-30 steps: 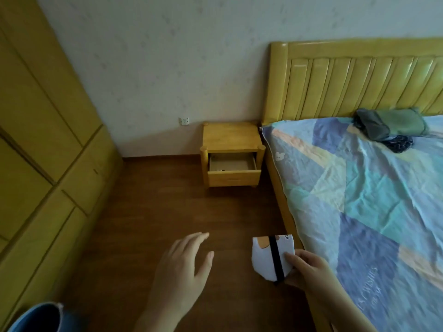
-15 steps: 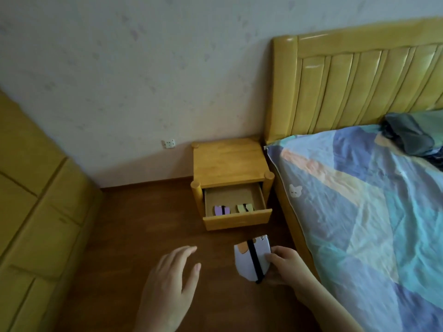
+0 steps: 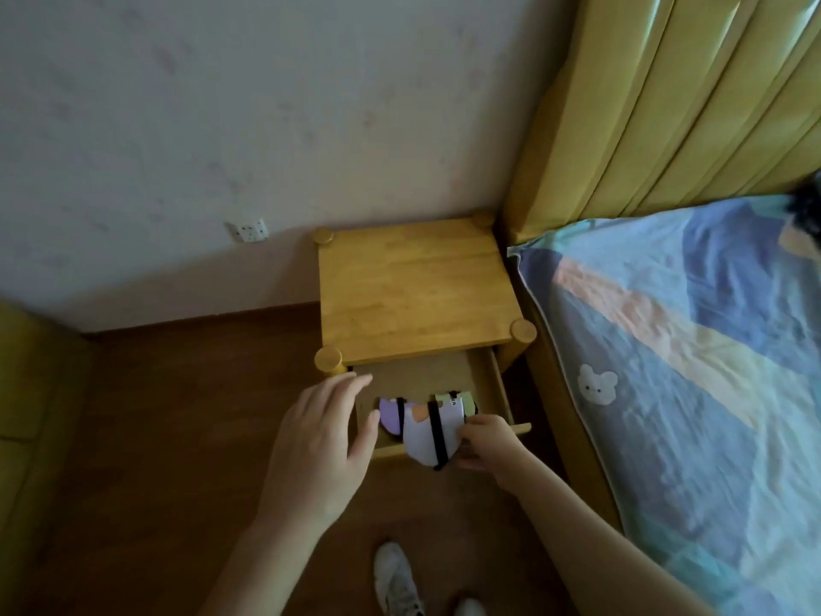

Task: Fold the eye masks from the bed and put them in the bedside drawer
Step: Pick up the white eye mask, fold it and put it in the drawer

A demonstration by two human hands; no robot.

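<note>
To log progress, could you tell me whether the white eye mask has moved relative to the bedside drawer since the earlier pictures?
Yes. The white eye mask, held in the right hand, was short of the drawer over the floor; now it overlaps the drawer's front edge.

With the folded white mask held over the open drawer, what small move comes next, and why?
Probably lower the white mask into the drawer and release. The right hand pinches it above the front edge, over the purple mask and green mask; the left hand hovers open.
</note>
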